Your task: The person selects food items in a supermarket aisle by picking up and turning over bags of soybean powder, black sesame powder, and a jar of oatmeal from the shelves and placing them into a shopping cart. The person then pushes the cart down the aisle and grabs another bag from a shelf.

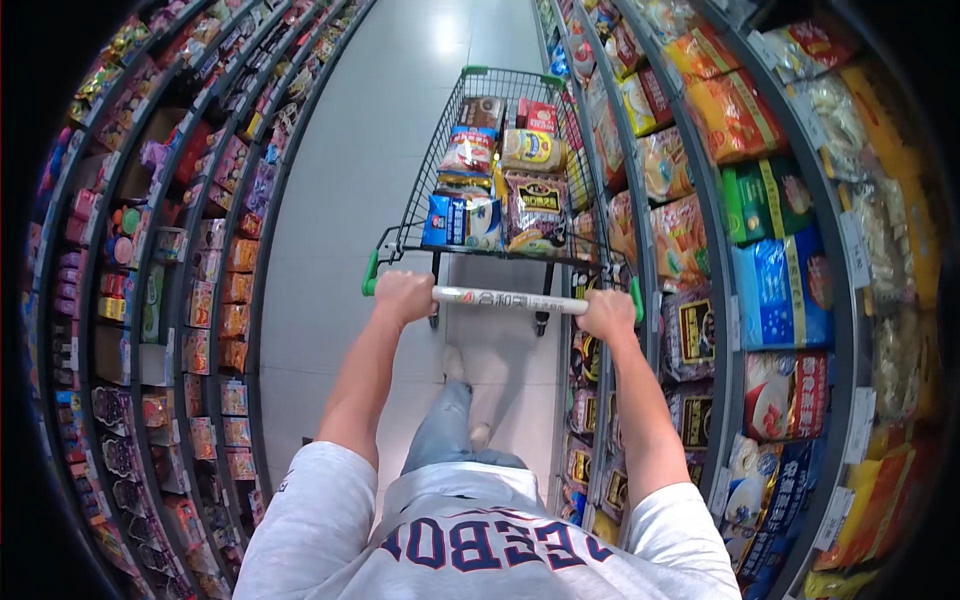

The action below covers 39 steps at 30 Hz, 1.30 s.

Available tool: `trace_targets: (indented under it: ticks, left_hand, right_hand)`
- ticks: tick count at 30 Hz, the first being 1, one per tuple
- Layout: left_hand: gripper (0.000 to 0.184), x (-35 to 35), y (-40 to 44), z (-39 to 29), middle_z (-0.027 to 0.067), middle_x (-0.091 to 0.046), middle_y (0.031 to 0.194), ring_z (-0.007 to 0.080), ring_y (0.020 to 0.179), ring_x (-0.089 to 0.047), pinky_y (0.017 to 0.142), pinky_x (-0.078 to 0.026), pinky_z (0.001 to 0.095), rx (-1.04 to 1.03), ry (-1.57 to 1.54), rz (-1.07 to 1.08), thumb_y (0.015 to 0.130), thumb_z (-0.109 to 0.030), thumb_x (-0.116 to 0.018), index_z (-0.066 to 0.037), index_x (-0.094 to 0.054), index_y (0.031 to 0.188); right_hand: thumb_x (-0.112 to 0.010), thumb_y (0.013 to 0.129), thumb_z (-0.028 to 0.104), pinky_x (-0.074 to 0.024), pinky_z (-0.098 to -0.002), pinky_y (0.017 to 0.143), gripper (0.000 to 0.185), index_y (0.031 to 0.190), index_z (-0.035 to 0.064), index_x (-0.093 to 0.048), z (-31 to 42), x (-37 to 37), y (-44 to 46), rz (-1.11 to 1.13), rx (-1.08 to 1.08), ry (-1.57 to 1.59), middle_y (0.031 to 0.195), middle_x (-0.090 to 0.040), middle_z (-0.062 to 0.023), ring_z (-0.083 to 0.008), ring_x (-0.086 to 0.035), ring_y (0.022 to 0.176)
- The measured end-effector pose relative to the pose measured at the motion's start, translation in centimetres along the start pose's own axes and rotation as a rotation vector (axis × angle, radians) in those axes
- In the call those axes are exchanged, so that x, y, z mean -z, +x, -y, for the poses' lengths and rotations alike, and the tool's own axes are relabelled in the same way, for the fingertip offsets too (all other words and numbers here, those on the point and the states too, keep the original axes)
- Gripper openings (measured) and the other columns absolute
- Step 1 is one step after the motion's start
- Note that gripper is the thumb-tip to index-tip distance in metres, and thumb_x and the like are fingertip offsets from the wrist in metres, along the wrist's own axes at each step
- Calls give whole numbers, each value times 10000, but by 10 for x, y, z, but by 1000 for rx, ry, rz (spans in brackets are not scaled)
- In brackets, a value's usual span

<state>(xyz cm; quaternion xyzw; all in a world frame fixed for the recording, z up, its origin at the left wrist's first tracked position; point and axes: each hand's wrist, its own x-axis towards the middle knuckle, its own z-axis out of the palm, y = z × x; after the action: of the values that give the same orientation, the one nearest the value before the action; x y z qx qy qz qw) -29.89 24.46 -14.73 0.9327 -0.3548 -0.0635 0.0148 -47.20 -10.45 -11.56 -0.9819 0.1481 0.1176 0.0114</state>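
Observation:
Both my hands grip the white handle (510, 300) of a wire shopping cart (415, 205). My left hand (404, 296) is wrapped round the handle's left end, beside a green end piece (370, 273). At the other end my right hand (609, 314) is closed round the bar, close to the right green end piece (636, 300). Inside the basket lie several packaged goods, among them a blue bag (463, 222), a dark purple bag (537, 212), a yellow and white bag (533, 150), a red box (537, 116) and a brown box (484, 112).
Shelves (180, 200) of small colourful packets run along the left. On the right, shelves (735, 330) carry larger bags, including a blue bag (786, 290) and a green one (768, 200). The cart's right side is close to those shelves. Pale tiled floor (350, 150) stretches ahead.

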Motion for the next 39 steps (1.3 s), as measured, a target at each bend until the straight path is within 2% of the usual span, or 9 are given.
trace_targets:
  ticks: [2,3,4,12,19,22,25,27,39]
  left_hand:
    - [168,-2,8,6,88,-720,700,302,653,-722,596,-562,444,4,-2,-3,722,-340,-713,-174,-718,750]
    - [175,8,14,5,103,-750,776,298,725,-746,654,-588,433,35,-10,81,730,-319,-722,-166,-744,810]
    - [177,10,19,7,103,-750,779,298,728,-746,654,-588,434,29,-5,83,732,-319,-719,-164,-744,814]
    - [184,23,60,26,105,-763,832,283,793,-757,689,-592,426,14,-34,131,754,-320,-708,-156,-747,828]
    - [193,24,92,42,85,-776,877,276,824,-762,747,-595,419,15,-59,131,765,-307,-725,-160,-768,883]
    - [199,19,106,52,108,-763,820,295,759,-756,680,-596,425,1,-102,95,733,-321,-704,-151,-754,825]
    - [241,35,116,54,91,-779,951,270,893,-759,782,-602,416,24,-77,182,787,-342,-748,-151,-768,934]
    - [259,38,126,55,90,-779,972,269,908,-757,793,-603,415,31,-84,201,786,-355,-757,-151,-766,945]
    - [258,42,171,58,89,-779,925,270,872,-760,771,-601,413,56,-103,191,766,-358,-763,-142,-761,907]
  right_hand:
    - [-730,722,322,-593,-461,728,203,826,154,-774,1,1,10,-23,23,27,794,-741,-153,-341,-739,775]
    - [-729,720,326,-593,-461,727,204,823,156,-773,2,2,16,-10,16,17,792,-740,-153,-340,-738,773]
    - [-729,719,331,-593,-461,726,205,820,158,-772,2,4,22,-1,4,6,790,-740,-152,-340,-738,770]
    - [-725,724,337,-591,-461,760,235,909,200,-776,1,11,66,16,26,-14,828,-752,-128,-329,-737,803]
    - [-729,719,353,-586,-457,745,216,859,196,-778,1,11,103,14,-11,-34,799,-750,-114,-318,-738,776]
    - [-725,727,354,-592,-452,768,245,863,158,-783,1,19,117,27,-6,-44,831,-754,-149,-339,-742,807]
    - [-719,733,348,-591,-456,768,241,863,156,-785,0,20,132,8,0,-48,821,-751,-162,-341,-742,798]
    - [-719,746,383,-588,-451,764,257,869,168,-787,-5,18,141,0,8,-59,822,-753,-136,-319,-742,808]
    - [-725,729,405,-585,-453,763,272,854,169,-772,-20,33,196,50,7,-79,842,-757,-121,-311,-743,829]
